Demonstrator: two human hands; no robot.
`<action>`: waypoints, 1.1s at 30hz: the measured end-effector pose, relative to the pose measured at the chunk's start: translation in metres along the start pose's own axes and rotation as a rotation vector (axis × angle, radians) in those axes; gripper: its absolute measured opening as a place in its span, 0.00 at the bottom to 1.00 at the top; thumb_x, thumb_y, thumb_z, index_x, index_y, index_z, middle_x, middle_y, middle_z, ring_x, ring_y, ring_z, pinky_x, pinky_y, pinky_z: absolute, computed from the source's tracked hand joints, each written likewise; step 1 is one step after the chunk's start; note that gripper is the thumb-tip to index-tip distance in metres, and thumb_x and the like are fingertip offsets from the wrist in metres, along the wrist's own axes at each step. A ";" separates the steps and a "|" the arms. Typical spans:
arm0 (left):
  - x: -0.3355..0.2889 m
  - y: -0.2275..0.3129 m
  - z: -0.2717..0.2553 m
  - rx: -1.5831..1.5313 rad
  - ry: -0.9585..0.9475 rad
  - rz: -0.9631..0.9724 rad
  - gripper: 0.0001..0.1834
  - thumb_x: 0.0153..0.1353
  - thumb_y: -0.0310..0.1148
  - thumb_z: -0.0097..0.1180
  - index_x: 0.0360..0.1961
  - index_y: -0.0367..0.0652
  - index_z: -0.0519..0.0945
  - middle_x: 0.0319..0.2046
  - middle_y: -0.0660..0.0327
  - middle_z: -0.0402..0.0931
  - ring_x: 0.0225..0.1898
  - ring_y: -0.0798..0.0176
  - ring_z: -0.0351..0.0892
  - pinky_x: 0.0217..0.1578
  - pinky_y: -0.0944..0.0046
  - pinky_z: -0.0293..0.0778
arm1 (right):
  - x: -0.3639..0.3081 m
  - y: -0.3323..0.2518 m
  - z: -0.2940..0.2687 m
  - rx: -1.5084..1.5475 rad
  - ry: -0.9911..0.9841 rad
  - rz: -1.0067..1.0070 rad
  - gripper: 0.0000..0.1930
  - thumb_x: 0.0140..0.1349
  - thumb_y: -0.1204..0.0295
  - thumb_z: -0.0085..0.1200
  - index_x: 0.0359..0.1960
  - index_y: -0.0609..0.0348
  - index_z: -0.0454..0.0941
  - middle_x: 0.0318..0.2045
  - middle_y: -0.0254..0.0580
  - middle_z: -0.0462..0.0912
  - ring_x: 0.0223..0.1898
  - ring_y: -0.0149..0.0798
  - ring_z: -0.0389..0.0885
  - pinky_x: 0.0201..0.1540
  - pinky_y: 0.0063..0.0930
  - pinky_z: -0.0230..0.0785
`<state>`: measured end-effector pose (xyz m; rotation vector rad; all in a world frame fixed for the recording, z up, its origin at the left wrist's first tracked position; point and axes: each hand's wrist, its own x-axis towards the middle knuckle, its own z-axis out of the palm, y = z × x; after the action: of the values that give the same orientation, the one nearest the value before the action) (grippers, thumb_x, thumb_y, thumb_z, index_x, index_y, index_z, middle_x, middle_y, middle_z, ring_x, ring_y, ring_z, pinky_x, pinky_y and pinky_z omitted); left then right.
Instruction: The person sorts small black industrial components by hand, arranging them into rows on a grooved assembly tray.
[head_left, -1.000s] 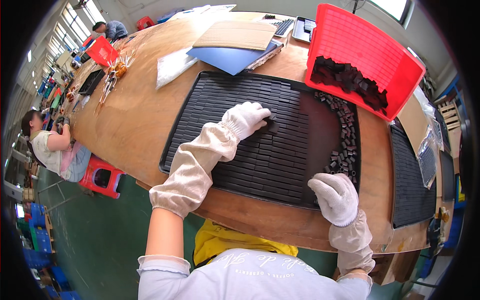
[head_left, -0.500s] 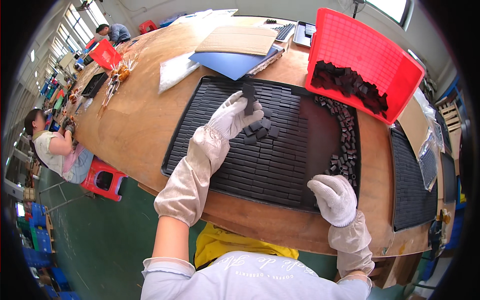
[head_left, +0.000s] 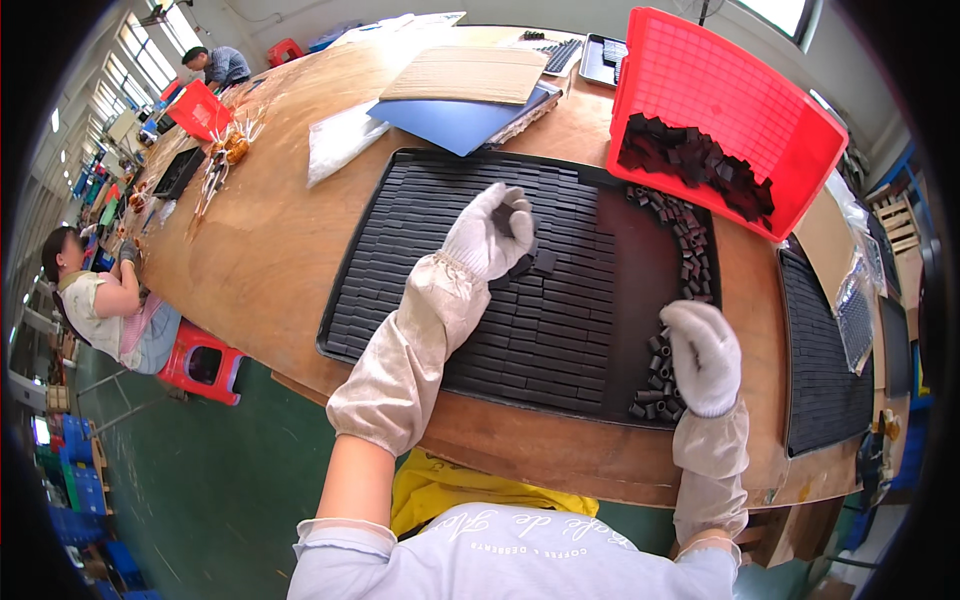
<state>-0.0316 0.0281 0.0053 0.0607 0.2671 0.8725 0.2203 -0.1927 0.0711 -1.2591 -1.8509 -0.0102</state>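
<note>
Far L: co-worker [head_left: 112, 305] seated on red stool [head_left: 230, 372] at the edge of the wooden table [head_left: 260, 225], hands up by the tabletop; farther back, 2nd person [head_left: 228, 66] bent fwd near a red bin [head_left: 198, 112]. Next: small blk tray [head_left: 178, 175], then orange bundle [head_left: 236, 146] w/ white strands, then clear plastic bag [head_left: 342, 145]. Main blk tray [head_left: 640, 275] in front of me, approx. two-thirds covered w/ rows of flat blk strips [head_left: 535, 345]. My L hand [head_left: 484, 238], gloved, is above these rows; fingers curled in, dark patch showing btwn them, can't tell if that's a held pc or the tray beyond. Behind tray: cardboard [head_left: 465, 76] atop blue sheet [head_left: 438, 120]. Loose blk pcs [head_left: 545, 262] lie on the rows just R of L hand, partly hidden by it. Short blk tubes [head_left: 690, 242] heaped along tray's R side. My R hand [head_left: 708, 362], gloved, is over the tray's R edge, fingers bent, tips beside the tubes; can't tell if any is pinched. Red crate [head_left: 720, 90] stands tilted behind, blk flat pcs [head_left: 690, 155] inside. Far R: another blk tray [head_left: 788, 430], also w/ rows.
</note>
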 end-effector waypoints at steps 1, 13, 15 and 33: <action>0.002 -0.009 0.011 0.005 0.047 -0.019 0.14 0.72 0.35 0.48 0.43 0.30 0.73 0.35 0.51 0.74 0.36 0.55 0.79 0.37 0.59 0.84 | 0.003 0.004 -0.002 -0.022 0.058 0.005 0.12 0.56 0.89 0.54 0.41 0.64 0.81 0.38 0.49 0.82 0.38 0.47 0.83 0.40 0.31 0.76; 0.009 -0.075 0.013 0.286 -0.132 -0.267 0.14 0.72 0.29 0.49 0.54 0.34 0.73 0.44 0.51 0.76 0.36 0.62 0.79 0.35 0.69 0.82 | -0.017 0.082 -0.015 -0.020 0.452 0.580 0.09 0.64 0.77 0.56 0.45 0.63 0.82 0.41 0.39 0.83 0.39 0.29 0.80 0.41 0.20 0.69; 0.004 -0.077 0.010 0.428 -0.110 -0.250 0.11 0.72 0.30 0.50 0.50 0.37 0.74 0.40 0.55 0.76 0.32 0.67 0.76 0.29 0.73 0.78 | -0.018 0.081 -0.018 -0.056 0.437 0.695 0.09 0.63 0.73 0.58 0.43 0.60 0.83 0.43 0.40 0.83 0.44 0.34 0.81 0.45 0.24 0.70; -0.015 -0.106 0.014 0.664 -0.153 -0.256 0.17 0.67 0.23 0.52 0.56 0.41 0.74 0.41 0.60 0.79 0.37 0.67 0.82 0.39 0.67 0.83 | -0.020 0.061 0.032 -0.578 -0.208 0.184 0.12 0.49 0.71 0.64 0.38 0.51 0.82 0.35 0.33 0.81 0.44 0.43 0.78 0.55 0.43 0.67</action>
<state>0.0417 -0.0511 0.0045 0.6937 0.4022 0.4921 0.2475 -0.1639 0.0113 -1.8839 -1.9730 -0.3472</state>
